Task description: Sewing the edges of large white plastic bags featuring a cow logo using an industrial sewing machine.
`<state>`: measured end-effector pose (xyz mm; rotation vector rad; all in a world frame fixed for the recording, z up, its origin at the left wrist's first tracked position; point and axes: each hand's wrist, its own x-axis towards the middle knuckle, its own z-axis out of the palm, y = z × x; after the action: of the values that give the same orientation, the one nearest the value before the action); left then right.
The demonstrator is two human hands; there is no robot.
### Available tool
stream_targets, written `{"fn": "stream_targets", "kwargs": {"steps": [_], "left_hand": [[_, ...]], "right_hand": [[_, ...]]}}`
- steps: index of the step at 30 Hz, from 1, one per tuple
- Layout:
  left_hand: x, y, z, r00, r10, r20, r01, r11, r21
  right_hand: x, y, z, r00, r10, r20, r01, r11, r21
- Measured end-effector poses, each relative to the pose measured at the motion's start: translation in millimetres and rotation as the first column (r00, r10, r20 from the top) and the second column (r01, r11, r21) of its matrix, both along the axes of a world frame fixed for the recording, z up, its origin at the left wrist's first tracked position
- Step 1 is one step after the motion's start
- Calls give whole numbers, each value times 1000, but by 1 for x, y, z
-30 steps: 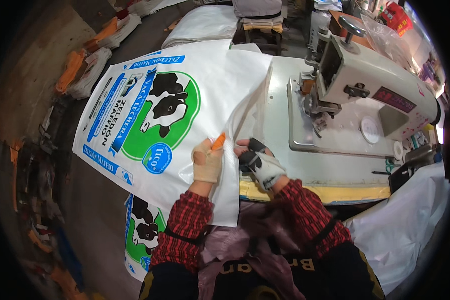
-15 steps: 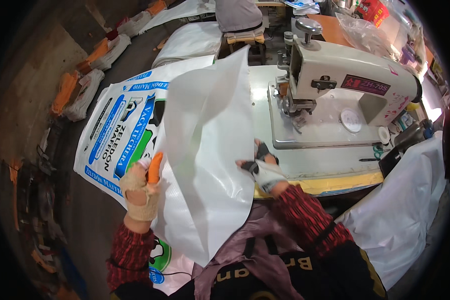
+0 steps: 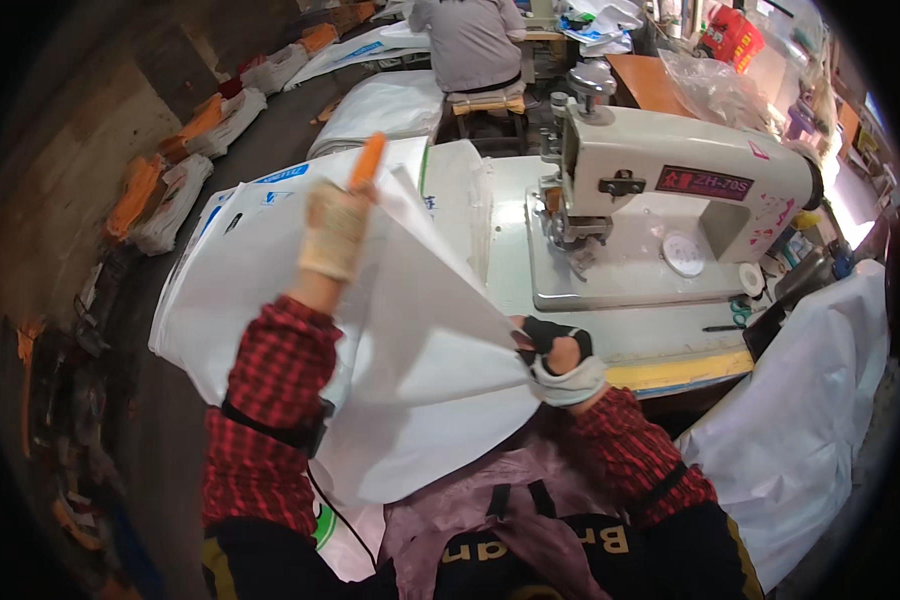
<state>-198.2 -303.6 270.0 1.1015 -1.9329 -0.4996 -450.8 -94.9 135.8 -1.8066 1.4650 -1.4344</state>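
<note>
The left hand [image 3: 335, 230], in a pale glove with an orange fingertip poking up, is clenched on the upper edge of a large white woven sack [image 3: 410, 380] and lifts it high over the left end of the counter [image 3: 660, 340]. The right hand [image 3: 560, 355], in a dark fingerless glove with a white cuff, pinches the same sack low, right at the counter's front edge, so the sheet hangs taut and tilted between the two grips. Under it more printed sacks [image 3: 240, 230] lie flat, spilling off the counter's left edge. The sewing machine [image 3: 680, 190] stands toward the back of the counter, its needle end well apart from both hands. To do this lift well, I judge both grips should stay firm on one layer only — the slick weave will likely cling to the sack beneath — and the raised edge should be kept straight, not bunched, so the sheet peels clean from the pile. A person in grey [image 3: 470, 40] sits beyond the far edge, back turned, and a white sack [image 3: 800, 400] drapes down past the right corner.
</note>
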Motion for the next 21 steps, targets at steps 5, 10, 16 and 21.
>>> {"fn": "stream_targets", "kwargs": {"steps": [5,10,16,21], "left_hand": [[-81,27,63,830,407,-381,-175,839,514],[-124,48,60,670,-498,-551,545,834,-91],[-164,-18,-135,832,-515,-205,539,839,80],[-216,17,-186,931,-299,210,218,916,337]], "right_hand": [[-44,29,-17,957,-197,-215,195,980,-29],[14,61,-37,793,32,608,-146,980,139],[-20,112,-63,986,-85,141,-63,599,798],[-41,141,-107,900,-141,412,-7,941,337]]}}
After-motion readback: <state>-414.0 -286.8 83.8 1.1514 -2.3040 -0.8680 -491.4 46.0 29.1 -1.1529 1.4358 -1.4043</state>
